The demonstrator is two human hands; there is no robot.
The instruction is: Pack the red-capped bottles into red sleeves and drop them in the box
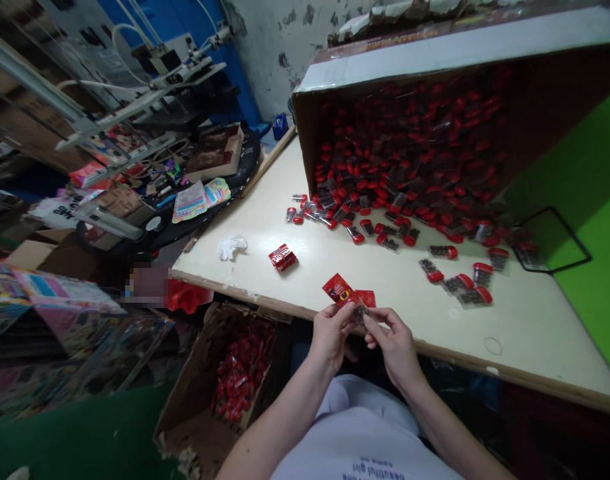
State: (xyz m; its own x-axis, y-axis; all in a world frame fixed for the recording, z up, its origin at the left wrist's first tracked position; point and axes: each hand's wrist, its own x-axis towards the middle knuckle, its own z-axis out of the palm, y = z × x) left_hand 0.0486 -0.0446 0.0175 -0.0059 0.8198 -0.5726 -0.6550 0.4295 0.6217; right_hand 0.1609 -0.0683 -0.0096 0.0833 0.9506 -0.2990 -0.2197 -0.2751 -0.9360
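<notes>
Seen from the hands, a long cream-coloured worktop [265, 280] with a brown edge crosses the view, and a big brown cardboard carton with a white strip along its side [425, 57] lies tipped over on it at about 1 o'clock. The carton holds very many small clear plastic packets with red caps [409, 153], and a number of them have spilled over the worktop at about 2 o'clock. At about 8 o'clock, below the worktop edge, a torn brown cardboard box [185, 407] holds a heap of small red packets [242, 377]. At about 10 o'clock, a small bundle of shiny red foil packets [283, 257] and a crumpled white soft glove or tissue [232, 247] lie on the worktop, well apart. In front of the person's chest, the left hand [329, 337] pinches a small red printed foil sachet [339, 289] between thumb and fingers, so its grip is closed. The right hand [392, 347] is closed in the same way on a small clear plastic packet [361, 313] just beside the sachet. Both seem light, soft and a little slippery, so it is probably best to hold them by their flat edges.
</notes>
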